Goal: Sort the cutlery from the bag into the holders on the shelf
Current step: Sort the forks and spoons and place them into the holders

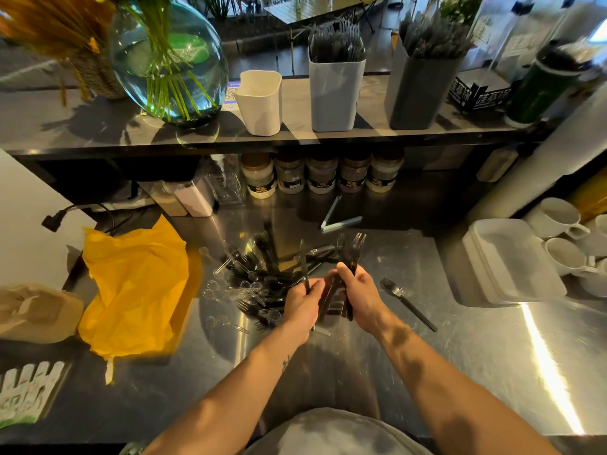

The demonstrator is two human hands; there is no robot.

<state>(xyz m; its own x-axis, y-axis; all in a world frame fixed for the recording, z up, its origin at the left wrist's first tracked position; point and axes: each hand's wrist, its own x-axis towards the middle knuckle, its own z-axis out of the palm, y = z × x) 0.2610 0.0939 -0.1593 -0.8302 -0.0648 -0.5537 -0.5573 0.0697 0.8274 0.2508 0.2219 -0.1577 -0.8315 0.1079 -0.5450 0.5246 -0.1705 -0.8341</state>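
Black forks stand bunched in our right hand, fingers curled round them, just right of the cutlery pile. Our left hand pinches a knife over that pile. We cannot read the jar labels behind it.

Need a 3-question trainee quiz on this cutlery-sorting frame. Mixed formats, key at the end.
1. True or false: the right hand grips a bundle of black forks.
2. Which holder on the shelf shows no cutlery sticking out? A) cream B) light grey C) dark grey
3. Fill in: the left hand holds a single black ____.

Key: 1 true; 2 A, the cream holder; 3 knife.
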